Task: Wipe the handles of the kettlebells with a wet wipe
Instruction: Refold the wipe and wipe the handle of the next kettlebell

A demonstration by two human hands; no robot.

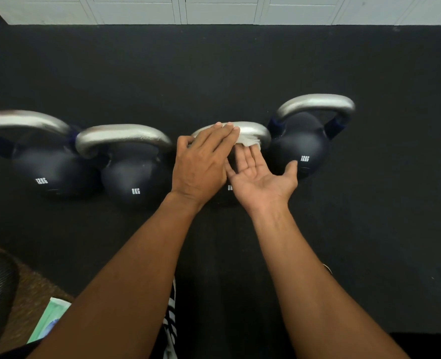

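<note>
1. The wet wipe (249, 141) is a small, crumpled white sheet bunched against the near side of a kettlebell handle (257, 129), towards its right-hand bend.
2. That handle is a thick, dull silver loop with a slightly mottled sheen. It belongs to the third kettlebell (224, 200) from the left in a row of four. Its dark, rounded body is mostly hidden by the hands, and only the start of a white "8" label shows.
3. The left hand (201, 161) lies palm down over the handle, its fingers (224, 130) straight and close together, resting on the metal and on the wipe's upper edge.
4. The right hand (258, 177) is turned palm up, its fingers (247, 156) stretched out with the tips touching the wipe from below. The thumb is spread wide towards the neighbouring bell.
5. Just to the right stands a 12KG kettlebell (299, 149), set a little farther back. To the left are an 8KG kettlebell (133, 180) and another 12KG kettlebell (48, 172), both with the same silver handles.
6. All four stand on a black floor mat (214, 73), which runs to a white panelled wall (214, 9).
7. A green and white packet (51, 317) lies at the lower left, beside the left forearm.
</note>
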